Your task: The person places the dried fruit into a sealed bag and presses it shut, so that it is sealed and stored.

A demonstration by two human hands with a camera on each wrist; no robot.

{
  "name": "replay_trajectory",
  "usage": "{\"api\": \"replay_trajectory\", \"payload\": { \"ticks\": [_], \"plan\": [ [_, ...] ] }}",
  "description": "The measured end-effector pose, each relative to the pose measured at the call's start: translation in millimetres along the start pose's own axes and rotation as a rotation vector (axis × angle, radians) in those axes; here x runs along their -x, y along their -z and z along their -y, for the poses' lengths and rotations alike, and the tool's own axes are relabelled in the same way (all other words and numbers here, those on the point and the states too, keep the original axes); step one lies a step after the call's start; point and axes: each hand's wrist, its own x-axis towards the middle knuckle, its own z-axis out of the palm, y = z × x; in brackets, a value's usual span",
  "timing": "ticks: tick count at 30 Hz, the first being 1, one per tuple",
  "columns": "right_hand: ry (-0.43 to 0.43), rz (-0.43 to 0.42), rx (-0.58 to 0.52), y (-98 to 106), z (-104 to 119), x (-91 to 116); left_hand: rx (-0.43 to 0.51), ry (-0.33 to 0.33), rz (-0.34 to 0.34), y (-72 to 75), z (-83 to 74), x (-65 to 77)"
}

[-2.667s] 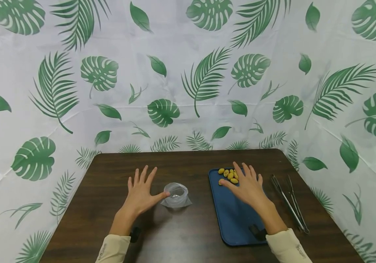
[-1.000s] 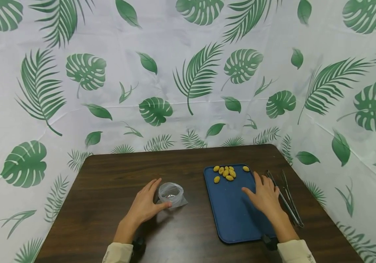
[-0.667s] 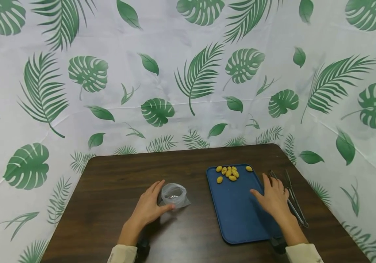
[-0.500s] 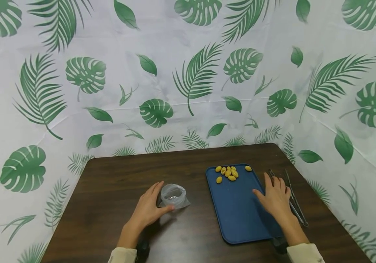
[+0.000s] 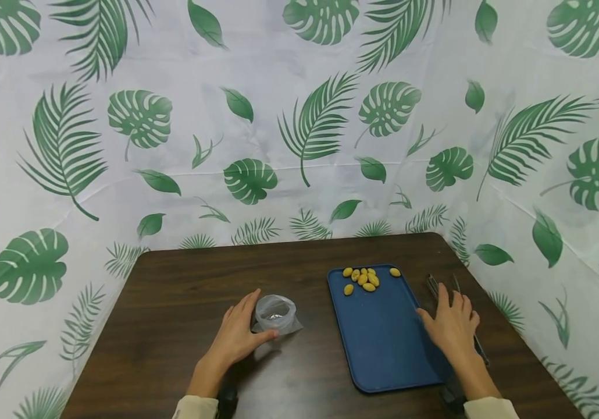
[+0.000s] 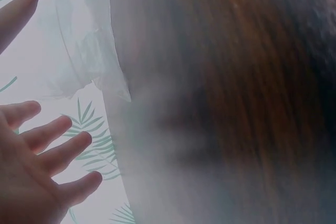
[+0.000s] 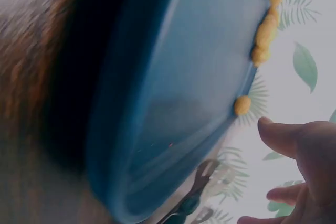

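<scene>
Head view, backdrop (image 5: 257, 58) white, printed all over with green leaves: split-edged, feathery, plain oval. Worktop (image 5: 200, 267) dark brown, streaked with wood grain, paler sheen toward 6 o'clock. Bag (image 5: 275, 327), 6 o'clock: translucent, milky white. Tray (image 5: 383, 331), 5 o'clock: plain blue, rim darker. Pieces (image 5: 369, 287) at tray's 11 and 12 o'clock: yellow, more orange in right wrist view. Tongs (image 5: 432, 284), 4 o'clock: silvery grey. Sleeve (image 5: 195, 407), 7 o'clock: cream. Wrist gear (image 5: 228, 401) beside it: black.
</scene>
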Motion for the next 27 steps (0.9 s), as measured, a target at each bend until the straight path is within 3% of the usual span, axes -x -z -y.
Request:
{"api": "replay_trajectory", "payload": {
  "ticks": [16, 27],
  "plan": [
    [-0.163, 0.043, -0.017, -7.6, -26.1, -5.4, 0.020, -0.021, -0.015, -7.1, 2.0, -2.3],
    [-0.208, 0.066, -0.013, -11.4, -42.7, -9.0, 0.048, -0.019, 0.000, -10.3, 2.1, -2.8]
  ]
}}
